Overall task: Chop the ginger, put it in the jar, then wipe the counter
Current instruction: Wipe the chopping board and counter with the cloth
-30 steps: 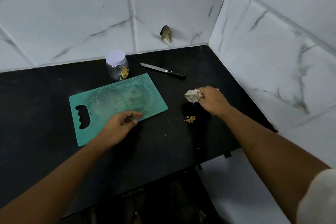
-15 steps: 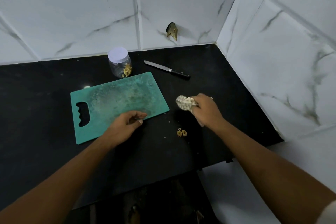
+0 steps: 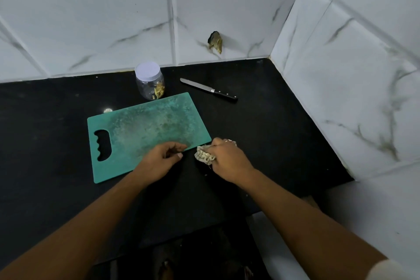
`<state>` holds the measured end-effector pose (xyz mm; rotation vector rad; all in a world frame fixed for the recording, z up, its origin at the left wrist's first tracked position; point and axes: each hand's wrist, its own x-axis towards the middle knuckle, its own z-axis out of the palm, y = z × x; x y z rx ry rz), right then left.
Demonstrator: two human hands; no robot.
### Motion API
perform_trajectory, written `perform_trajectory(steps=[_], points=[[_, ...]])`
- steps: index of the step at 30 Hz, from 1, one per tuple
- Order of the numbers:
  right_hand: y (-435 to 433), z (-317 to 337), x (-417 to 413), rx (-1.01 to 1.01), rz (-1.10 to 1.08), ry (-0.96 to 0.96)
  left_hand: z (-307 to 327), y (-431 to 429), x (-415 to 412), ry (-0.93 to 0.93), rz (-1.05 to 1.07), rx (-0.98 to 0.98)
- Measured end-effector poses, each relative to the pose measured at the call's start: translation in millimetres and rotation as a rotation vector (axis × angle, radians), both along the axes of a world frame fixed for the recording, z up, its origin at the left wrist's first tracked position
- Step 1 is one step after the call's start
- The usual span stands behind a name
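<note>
My right hand (image 3: 228, 161) grips a bunched pale cloth (image 3: 203, 155) and presses it on the black counter (image 3: 261, 134), just off the near right corner of the green cutting board (image 3: 145, 127). My left hand (image 3: 161, 159) pinches the board's near edge, thumb in front and fingers curled over the top. A clear jar (image 3: 150, 82) with a white lid stands behind the board with chopped ginger pieces inside. The ginger scraps seen earlier on the counter are hidden under the cloth or my hand.
A knife (image 3: 209, 89) with a black handle lies on the counter to the right of the jar. Marble tile walls close the back and right sides. A broken hole (image 3: 215, 41) marks the back wall. The counter's front edge (image 3: 181, 236) runs below my forearms.
My right hand has swept the cloth left and toward me, over the ginger scraps, up to the board's corner. The left hand has stayed on the board's edge.
</note>
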<state>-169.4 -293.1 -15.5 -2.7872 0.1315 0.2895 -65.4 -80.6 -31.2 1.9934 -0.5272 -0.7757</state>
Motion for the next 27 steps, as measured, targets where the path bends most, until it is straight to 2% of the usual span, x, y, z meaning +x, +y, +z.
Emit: perform_trajectory(steps=[4,6,8,14,16,18,20,23,25,27], points=[[-31,14,-3,0.111,0.098,0.145,-1,3,4,0.021,0.000,-0.008],[-51,19,0,0.168,-0.052,0.052,-2,6,5,0.030,0.010,-0.023],[-58,20,8,0.119,-0.160,-0.046,-3,9,4,0.039,0.022,-0.038],[-19,-3,3,0.194,-0.121,-0.006,-5,13,6,0.056,0.020,-0.055],[-25,1,-7,0.207,-0.045,0.056,-6,16,7,0.067,0.020,-0.055],[-37,14,-14,0.186,0.015,0.199,-4,16,7,0.065,0.007,-0.050],[-48,21,-14,0.174,0.002,0.270,-4,16,9,0.068,-0.001,-0.051],[-44,29,-1,0.203,-0.083,0.070,-6,17,10,0.065,0.008,-0.064],[-21,27,7,0.183,0.025,-0.015,-8,16,13,0.039,0.032,-0.068],[17,17,7,0.085,0.187,0.013,-8,15,16,-0.003,0.054,-0.074]])
